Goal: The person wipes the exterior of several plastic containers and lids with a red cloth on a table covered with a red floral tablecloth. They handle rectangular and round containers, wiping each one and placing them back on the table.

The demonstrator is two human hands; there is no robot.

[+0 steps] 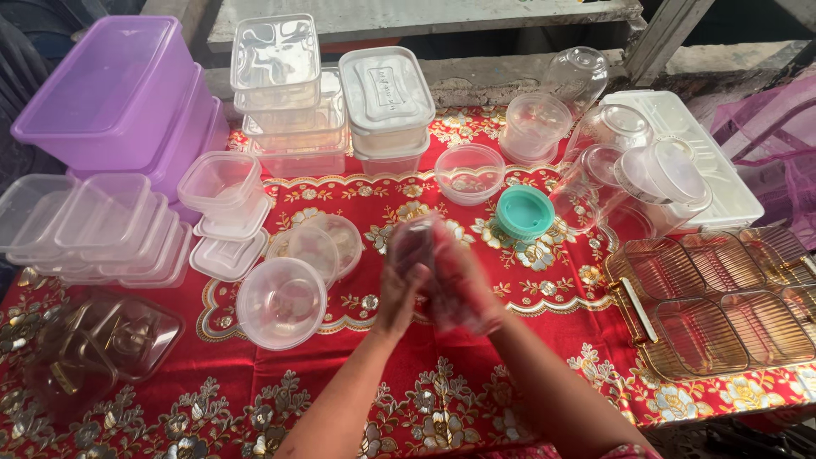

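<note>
Both my hands meet over the middle of the red patterned tablecloth. My right hand is wrapped in a thin clear plastic glove or bag that rises blurred above the fingers. My left hand presses against it and grips the plastic at the side. A round clear bowl sits just left of my left hand, and a teal screw lid lies just beyond my right hand.
Purple tubs and stacked clear boxes fill the left side. Lidded clear boxes and a small clear bowl stand at the back. Clear jars and gold-trimmed divided trays occupy the right. A dark domed lid lies front left.
</note>
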